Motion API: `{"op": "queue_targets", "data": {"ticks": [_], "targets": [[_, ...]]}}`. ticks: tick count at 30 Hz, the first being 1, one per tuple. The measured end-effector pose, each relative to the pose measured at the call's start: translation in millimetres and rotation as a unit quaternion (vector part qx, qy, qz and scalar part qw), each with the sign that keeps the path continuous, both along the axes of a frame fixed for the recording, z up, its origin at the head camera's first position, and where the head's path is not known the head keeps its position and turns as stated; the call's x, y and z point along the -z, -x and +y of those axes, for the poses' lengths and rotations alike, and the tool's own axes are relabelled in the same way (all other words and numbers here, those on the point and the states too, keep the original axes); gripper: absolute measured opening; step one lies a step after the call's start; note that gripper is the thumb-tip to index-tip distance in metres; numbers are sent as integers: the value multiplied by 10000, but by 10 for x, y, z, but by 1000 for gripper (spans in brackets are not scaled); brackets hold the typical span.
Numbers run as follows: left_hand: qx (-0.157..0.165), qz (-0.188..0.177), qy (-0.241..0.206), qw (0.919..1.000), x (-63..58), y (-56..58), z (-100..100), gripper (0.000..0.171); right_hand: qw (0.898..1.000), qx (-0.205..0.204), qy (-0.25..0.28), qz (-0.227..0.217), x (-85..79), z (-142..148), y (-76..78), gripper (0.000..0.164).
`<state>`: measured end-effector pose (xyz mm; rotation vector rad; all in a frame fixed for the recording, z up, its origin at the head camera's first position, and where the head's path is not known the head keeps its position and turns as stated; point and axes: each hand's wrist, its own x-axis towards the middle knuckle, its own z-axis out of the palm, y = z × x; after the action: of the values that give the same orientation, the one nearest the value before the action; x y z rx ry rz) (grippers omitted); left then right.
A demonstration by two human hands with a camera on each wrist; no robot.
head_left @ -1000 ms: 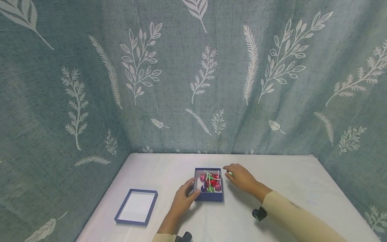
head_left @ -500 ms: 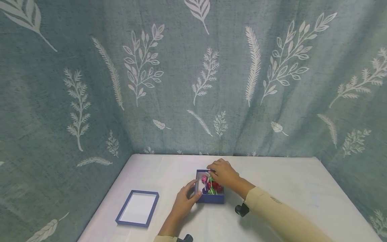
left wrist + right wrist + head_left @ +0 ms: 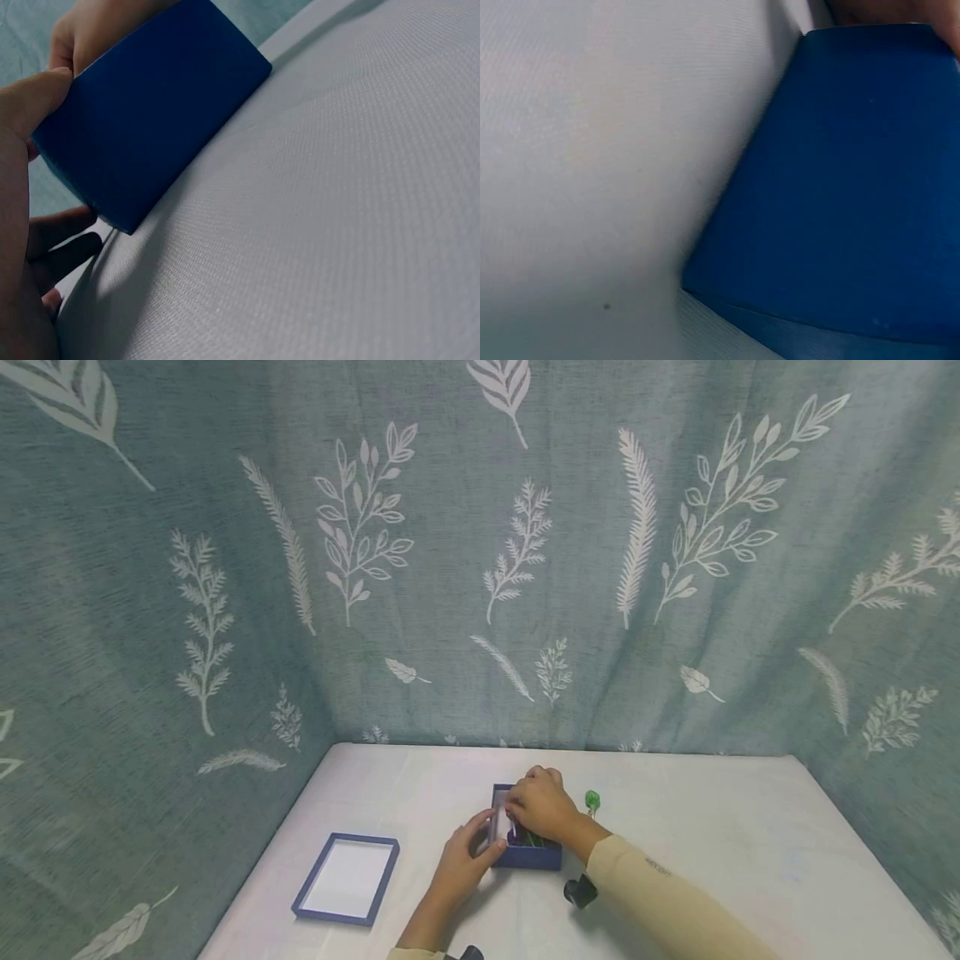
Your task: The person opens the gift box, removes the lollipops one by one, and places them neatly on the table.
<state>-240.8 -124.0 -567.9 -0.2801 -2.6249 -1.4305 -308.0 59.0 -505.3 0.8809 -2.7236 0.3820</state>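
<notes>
Head view evenly bright; wrist views dim; soft shadow beside box point(image 3: 150, 112)

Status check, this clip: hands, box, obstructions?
Left hand grips blue box at its left side. Right hand over box opening, grip unclear, partly blocking view inside. Green lollipop outside, to the box's right.

The box point(image 3: 150, 112) looks smooth and matt, the tablecloth point(image 3: 322, 210) textured.

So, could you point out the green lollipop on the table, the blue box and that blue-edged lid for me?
Green lollipop point(image 3: 592, 799): head view, on its round candy end.
Blue box point(image 3: 154, 112): left wrist view, on its outer wall.
Blue-edged lid point(image 3: 347, 878): head view, on its white inside.
</notes>
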Motion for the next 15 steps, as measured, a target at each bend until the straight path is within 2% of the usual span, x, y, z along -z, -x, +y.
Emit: {"op": "queue_targets", "data": {"ticks": [8,15], "targets": [[-93,-79,100,9999,-6,-11,18,57,9989,381,-69,-283,66,-54,-25,8],[-108,-61,42,9999,-17,-12,16,56,9954,583,-722,-251,50,-115,-23,12]]}}
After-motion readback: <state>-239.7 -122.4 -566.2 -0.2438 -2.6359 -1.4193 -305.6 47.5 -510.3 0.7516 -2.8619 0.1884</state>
